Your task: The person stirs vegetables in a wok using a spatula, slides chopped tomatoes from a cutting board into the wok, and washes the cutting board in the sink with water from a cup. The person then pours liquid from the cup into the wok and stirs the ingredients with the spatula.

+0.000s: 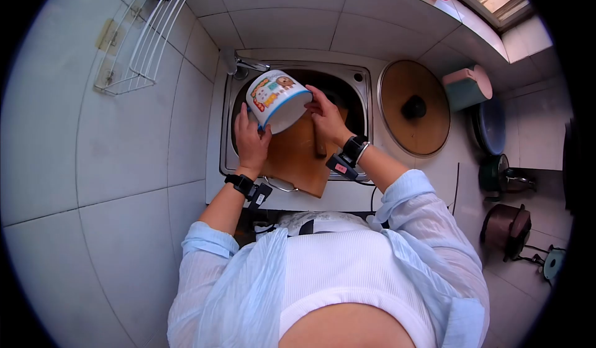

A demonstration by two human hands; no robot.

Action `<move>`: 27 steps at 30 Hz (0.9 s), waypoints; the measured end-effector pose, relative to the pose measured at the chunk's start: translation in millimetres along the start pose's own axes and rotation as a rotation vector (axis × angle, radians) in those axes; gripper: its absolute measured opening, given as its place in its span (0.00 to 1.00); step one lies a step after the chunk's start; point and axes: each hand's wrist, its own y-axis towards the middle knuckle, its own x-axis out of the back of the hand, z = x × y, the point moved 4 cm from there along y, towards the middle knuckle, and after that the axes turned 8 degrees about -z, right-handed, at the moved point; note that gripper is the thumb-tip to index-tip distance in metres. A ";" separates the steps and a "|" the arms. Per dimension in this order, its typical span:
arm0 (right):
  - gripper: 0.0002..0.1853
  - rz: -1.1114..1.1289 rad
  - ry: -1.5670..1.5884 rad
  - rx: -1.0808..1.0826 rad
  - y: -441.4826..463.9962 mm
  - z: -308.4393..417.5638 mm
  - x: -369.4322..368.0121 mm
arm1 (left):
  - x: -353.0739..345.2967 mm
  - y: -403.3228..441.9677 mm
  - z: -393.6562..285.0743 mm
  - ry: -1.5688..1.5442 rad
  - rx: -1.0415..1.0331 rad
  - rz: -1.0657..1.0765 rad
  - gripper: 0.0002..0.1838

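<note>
A white enamel pot with a blue rim and a cartoon print is held over the sink. It is tilted, its mouth turned toward me and to the right. My left hand grips the rim on the near left side. On the right side of the rim, my right hand has its fingers closed around the edge. Below the pot, a wooden cutting board leans across the sink and over its front edge. A brown wooden handle lies on the board; what it belongs to is hidden.
The faucet stands at the sink's back left corner, close to the pot. Right of the sink are a glass lid with a black knob, a pink and green container and a blue basin. A white wire rack hangs on the left wall.
</note>
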 end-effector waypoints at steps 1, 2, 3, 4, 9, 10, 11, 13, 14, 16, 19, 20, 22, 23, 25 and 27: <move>0.33 0.076 -0.015 -0.131 5.5 -1.6 -1.1 | -14.3 -8.9 13.8 -0.053 0.183 0.047 0.15; 0.32 0.069 -0.169 -0.124 14.1 -1.7 -0.6 | -25.8 -16.1 23.0 -0.138 0.254 -0.045 0.16; 0.32 0.076 -0.177 -0.116 22.6 6.0 -4.3 | -28.3 -15.3 24.5 -0.141 0.259 -0.057 0.16; 0.32 0.049 -0.387 0.004 32.3 17.0 -7.2 | -39.0 -23.2 36.4 -0.303 0.618 0.125 0.15; 0.29 0.288 0.002 -0.244 82.1 48.1 -66.5 | -78.1 -54.1 64.0 -0.849 1.400 0.275 0.16; 0.29 0.327 0.093 -0.390 88.7 57.5 -79.7 | -73.5 -44.2 59.0 -0.842 1.419 0.287 0.13; 0.29 0.339 0.086 -0.388 97.3 64.9 -91.2 | -72.4 -35.8 57.2 -0.836 1.437 0.299 0.13; 0.31 0.459 0.217 -0.556 109.4 68.8 -113.9 | -76.4 -24.0 64.5 -0.802 1.382 0.245 0.12; 0.32 0.539 0.126 -0.405 120.1 64.5 -117.1 | -79.2 -19.3 67.9 -0.844 1.341 0.294 0.11; 0.34 0.593 0.148 -0.229 134.5 71.7 -117.9 | -81.1 -8.7 69.3 -0.921 1.339 0.357 0.11; 0.34 0.457 0.353 -0.465 130.9 90.3 -101.3 | -97.9 -6.5 74.0 -0.874 1.478 0.431 0.11; 0.34 0.443 0.248 -0.374 133.1 87.7 -92.9 | -103.5 -5.3 73.6 -0.882 1.475 0.433 0.11; 0.34 0.422 0.138 -0.283 132.9 80.5 -84.8 | -109.9 -4.0 72.1 -0.923 1.481 0.329 0.17; 0.37 0.451 0.047 -0.173 130.8 78.7 -83.9 | -112.4 -4.8 70.7 -0.927 1.478 0.332 0.17; 0.39 0.477 -0.045 -0.058 127.4 79.4 -85.9 | -114.5 -6.6 69.3 -0.976 1.534 0.284 0.17; 0.45 0.520 -0.289 0.356 120.4 91.4 -99.5 | -114.1 -11.6 71.4 -0.999 1.529 0.348 0.12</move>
